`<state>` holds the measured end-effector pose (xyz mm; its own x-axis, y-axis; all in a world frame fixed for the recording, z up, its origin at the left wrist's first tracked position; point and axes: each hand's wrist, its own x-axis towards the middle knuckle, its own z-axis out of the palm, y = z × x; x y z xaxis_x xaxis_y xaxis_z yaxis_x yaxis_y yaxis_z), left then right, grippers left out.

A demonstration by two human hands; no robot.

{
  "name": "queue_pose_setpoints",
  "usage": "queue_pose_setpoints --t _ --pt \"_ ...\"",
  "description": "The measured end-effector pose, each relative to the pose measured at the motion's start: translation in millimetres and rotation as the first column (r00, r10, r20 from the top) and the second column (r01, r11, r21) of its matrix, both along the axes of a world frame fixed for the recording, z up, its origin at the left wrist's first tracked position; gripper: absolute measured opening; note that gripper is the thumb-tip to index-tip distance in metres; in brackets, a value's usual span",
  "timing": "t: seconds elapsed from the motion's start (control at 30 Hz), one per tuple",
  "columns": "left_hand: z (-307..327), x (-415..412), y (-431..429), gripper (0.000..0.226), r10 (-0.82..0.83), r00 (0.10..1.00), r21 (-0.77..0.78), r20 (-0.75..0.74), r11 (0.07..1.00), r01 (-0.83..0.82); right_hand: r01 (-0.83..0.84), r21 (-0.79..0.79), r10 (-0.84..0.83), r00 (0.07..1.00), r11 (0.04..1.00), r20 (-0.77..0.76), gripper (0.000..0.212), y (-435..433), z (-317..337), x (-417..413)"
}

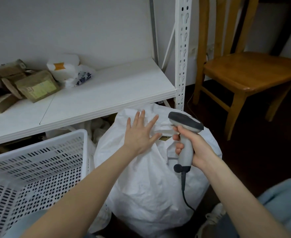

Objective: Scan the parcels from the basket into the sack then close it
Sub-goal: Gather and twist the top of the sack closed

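Observation:
A bulging white sack (146,182) stands on the floor in front of me, its crumpled mouth partly folded over. My left hand (141,133) lies flat on the sack's top, fingers spread and straight. To its right, my right hand (192,148) grips the handle of a grey corded barcode scanner (185,127), whose dark head points left over the sack's mouth. A white perforated basket (38,169) sits at the lower left; I see no parcels inside it.
A white metal shelf (98,95) spans the left and centre, holding brown cardboard parcels (21,83) and white plastic bags (69,69). A wooden chair (244,74) stands at the right on the dark floor. My knees and a shoe (211,219) show at the bottom.

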<state>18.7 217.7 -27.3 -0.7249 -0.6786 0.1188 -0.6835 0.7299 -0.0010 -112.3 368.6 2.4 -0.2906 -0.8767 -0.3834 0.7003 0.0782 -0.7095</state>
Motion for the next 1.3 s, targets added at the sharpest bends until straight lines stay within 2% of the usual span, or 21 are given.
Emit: queue_pose_setpoints --t 0.1,0.2,0.27,0.4,0.67,0.73,0.83,0.93,1.0,1.07,1.13,1.3 --pt "-18.5 -2.1 0.5 0.071 -0.004 0.995 0.093 0.097 0.996 -0.005 0.014 0.007 -0.014 0.998 1.000 -0.053 0.041 -1.2 -4.0 4.3" --pt "-45.1 4.3 -10.0 0.073 -0.017 0.971 -0.010 0.237 1.000 0.020 0.025 0.030 -0.023 0.997 0.999 -0.072 0.025 -6.6 -12.8 5.2" --pt "-58.0 5.3 -15.5 0.073 -0.015 0.963 -0.057 0.269 0.998 0.032 0.036 0.046 -0.033 0.997 0.998 -0.070 0.018 -11.5 -18.8 3.8" --pt "-69.4 -0.6 -25.9 0.072 -0.009 0.933 -0.090 0.359 0.995 0.044 0.050 0.078 -0.041 0.992 0.996 -0.117 0.018 -20.2 -27.3 2.0" --pt "-69.0 0.2 -28.8 0.073 -0.030 0.906 -0.065 0.422 0.996 0.063 0.046 0.102 -0.031 0.990 0.994 -0.141 0.013 -23.6 -29.2 2.7" --pt "-62.5 -0.6 -25.3 0.072 -0.049 0.916 -0.042 0.398 0.997 0.072 0.047 0.088 -0.034 0.990 0.995 -0.136 0.012 -19.1 -26.7 3.7" --pt "-51.5 4.7 -18.3 0.073 -0.065 0.966 0.006 0.251 0.998 0.065 0.048 0.070 -0.038 0.990 0.996 -0.137 0.014 -14.5 -23.1 5.9" --pt "-39.8 12.3 -13.5 0.076 -0.026 0.989 -0.024 0.147 0.999 0.030 0.054 0.065 -0.045 0.990 0.996 -0.136 0.014 -11.9 -18.7 10.6" --pt "-38.2 19.9 -15.9 0.075 0.005 0.986 -0.018 0.168 1.000 -0.002 0.053 0.063 -0.044 0.990 0.997 -0.135 0.013 -11.0 -14.4 14.4" --pt "-39.7 26.2 -19.2 0.075 0.000 0.963 0.034 0.271 0.999 -0.009 0.048 0.073 -0.038 0.990 0.996 -0.136 0.012 -9.9 -10.8 17.2" --pt "-37.9 28.9 -19.4 0.075 -0.010 0.953 0.059 0.301 0.998 -0.008 0.048 0.082 -0.037 0.990 0.995 -0.136 0.013 -7.2 -6.9 19.5" --pt "-23.0 34.5 -9.2 0.072 -0.002 0.989 0.051 0.147 0.999 -0.005 0.087 0.080 -0.074 0.986 0.993 -0.148 0.016 2.9 6.1 15.9"
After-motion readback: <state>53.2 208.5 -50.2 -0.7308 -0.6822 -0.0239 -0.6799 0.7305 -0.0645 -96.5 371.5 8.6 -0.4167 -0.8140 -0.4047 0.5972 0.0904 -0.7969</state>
